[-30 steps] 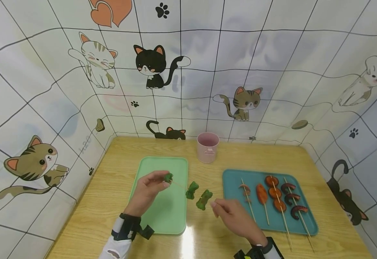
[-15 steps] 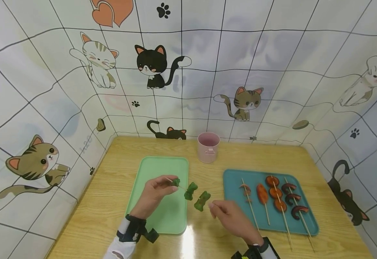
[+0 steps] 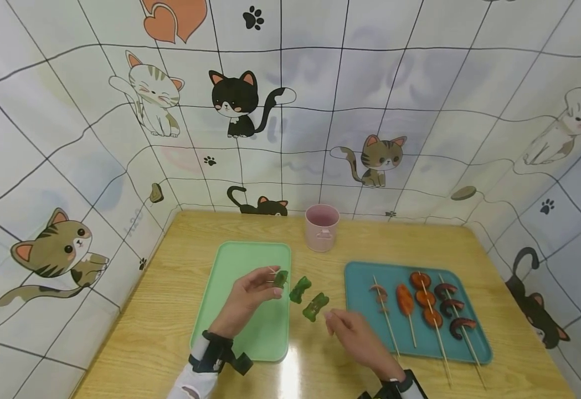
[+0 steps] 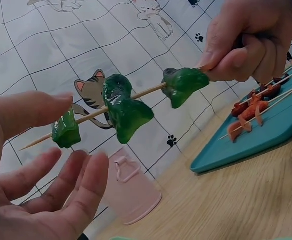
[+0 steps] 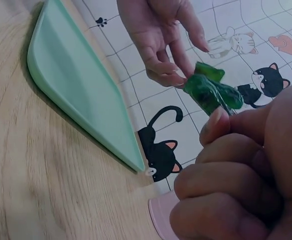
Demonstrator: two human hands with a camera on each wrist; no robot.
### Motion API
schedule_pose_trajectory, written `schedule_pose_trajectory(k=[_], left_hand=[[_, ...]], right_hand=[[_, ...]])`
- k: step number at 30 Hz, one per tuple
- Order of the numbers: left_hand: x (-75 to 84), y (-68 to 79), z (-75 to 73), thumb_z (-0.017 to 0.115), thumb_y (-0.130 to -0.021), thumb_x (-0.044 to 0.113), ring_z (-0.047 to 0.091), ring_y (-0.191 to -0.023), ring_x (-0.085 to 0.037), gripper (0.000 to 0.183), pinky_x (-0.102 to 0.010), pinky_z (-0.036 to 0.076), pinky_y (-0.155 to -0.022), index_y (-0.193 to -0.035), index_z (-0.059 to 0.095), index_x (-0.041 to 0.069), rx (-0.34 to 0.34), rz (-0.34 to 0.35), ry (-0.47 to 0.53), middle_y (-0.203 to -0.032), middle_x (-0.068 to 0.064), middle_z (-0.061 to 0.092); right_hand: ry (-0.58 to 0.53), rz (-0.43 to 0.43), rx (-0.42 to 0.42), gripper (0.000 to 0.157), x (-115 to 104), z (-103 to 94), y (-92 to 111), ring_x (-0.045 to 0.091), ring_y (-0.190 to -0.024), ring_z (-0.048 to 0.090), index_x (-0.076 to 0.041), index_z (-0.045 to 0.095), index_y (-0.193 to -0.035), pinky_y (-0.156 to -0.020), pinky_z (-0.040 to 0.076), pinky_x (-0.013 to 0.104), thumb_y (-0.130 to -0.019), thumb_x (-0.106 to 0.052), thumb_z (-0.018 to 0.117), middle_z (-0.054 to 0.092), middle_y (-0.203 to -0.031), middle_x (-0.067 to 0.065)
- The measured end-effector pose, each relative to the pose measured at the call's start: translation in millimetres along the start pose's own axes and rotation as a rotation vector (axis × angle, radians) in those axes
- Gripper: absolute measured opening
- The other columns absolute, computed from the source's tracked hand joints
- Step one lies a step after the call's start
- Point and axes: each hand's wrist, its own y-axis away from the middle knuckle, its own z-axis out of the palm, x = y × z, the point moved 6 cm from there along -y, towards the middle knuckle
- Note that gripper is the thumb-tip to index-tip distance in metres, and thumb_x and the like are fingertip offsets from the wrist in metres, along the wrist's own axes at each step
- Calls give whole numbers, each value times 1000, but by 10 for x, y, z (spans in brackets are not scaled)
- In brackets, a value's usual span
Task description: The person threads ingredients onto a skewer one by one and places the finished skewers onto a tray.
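My right hand (image 3: 357,337) pinches the near end of a wooden skewer (image 4: 148,91) with curled fingers. Three glossy green pepper pieces are threaded on it: one by the right fingers (image 4: 183,86), one in the middle (image 4: 126,112), one near the pointed tip (image 4: 66,130). My left hand (image 3: 247,296) is at the tip end, its thumb and fingers spread apart around the last piece. In the left wrist view the thumb overlaps that piece's top edge; whether it touches is hard to tell. The skewer hangs above the table between two trays.
A light green tray (image 3: 242,343) lies under my left hand. At right, a teal tray (image 3: 357,282) bears several food skewers whose sticks overhang its front edge. A pink cup (image 3: 322,235) stands at the back, before the cat-print curtain (image 3: 310,127).
My left hand has moved right, and the outermost pepper piece has slid along the skewer toward the others. The left fingers have loosened from it. My right hand has barely moved.
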Motion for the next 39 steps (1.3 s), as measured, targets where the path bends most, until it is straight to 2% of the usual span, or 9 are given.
schedule_pose_trajectory(k=[4,9,13,16,21,26,29,33,39], left_hand=[[-78,-27,57,73,-95,11,65,-121,-25,54,-34,57,-100,-146,53,7,-18,-35,3,-141,-26,57],[-194,-102,228,71,-96,12,70,-110,-23,48,-37,60,-97,-141,55,1,3,-85,29,-133,-28,61],[-316,-202,464,69,-97,8,72,-96,-15,40,-37,62,-91,-133,59,-6,26,-111,52,-118,-24,69],[-415,-282,674,67,-96,3,73,-89,-17,35,-39,64,-88,-128,61,-11,36,-124,37,-108,-24,72],[-564,-394,988,65,-90,-3,75,-81,-20,28,-37,65,-79,-117,67,-12,52,-138,-83,-98,-21,75],[-736,-480,1195,71,-84,0,68,-72,-8,23,-21,58,-69,-106,72,-7,78,-105,-283,-85,-11,77],[-844,-528,1279,74,-83,4,61,-67,-3,20,-19,53,-65,-102,73,-3,104,-81,-383,-77,-2,72],[-930,-569,1366,73,-83,1,60,-68,-1,20,-19,54,-65,-103,73,-2,132,-53,-463,-76,1,71],[-948,-576,1429,72,-82,-2,60,-70,0,24,-18,54,-66,-106,73,-2,150,-46,-533,-76,2,70]], right_hand=[[-33,67,110,43,62,-79,-16,6,-50,28,-2,60,-83,-49,27,22,-111,-31,45,33,-59,-4],[-88,173,239,40,170,-225,6,8,-48,27,-3,62,-88,-48,28,23,-112,-29,43,33,-56,-4],[-49,232,356,39,279,-366,46,9,-48,33,-1,66,-91,-50,31,25,-112,-24,43,37,-56,-4],[24,273,418,41,372,-450,70,12,-52,40,0,69,-92,-52,35,28,-111,-23,41,42,-58,-3],[101,341,435,45,514,-500,94,17,-58,46,0,71,-94,-56,37,31,-111,-26,38,48,-63,1],[140,369,458,44,613,-494,123,18,-65,50,3,71,-91,-58,39,32,-109,-20,39,56,-72,7],[169,359,478,42,649,-475,140,18,-70,55,2,73,-89,-60,42,32,-108,-18,41,64,-81,11],[195,353,471,39,674,-433,150,17,-70,56,1,74,-88,-60,43,32,-105,-14,42,69,-84,12],[188,398,433,36,708,-372,167,15,-60,54,1,72,-97,-55,40,30,-102,-13,40,67,-68,3]])
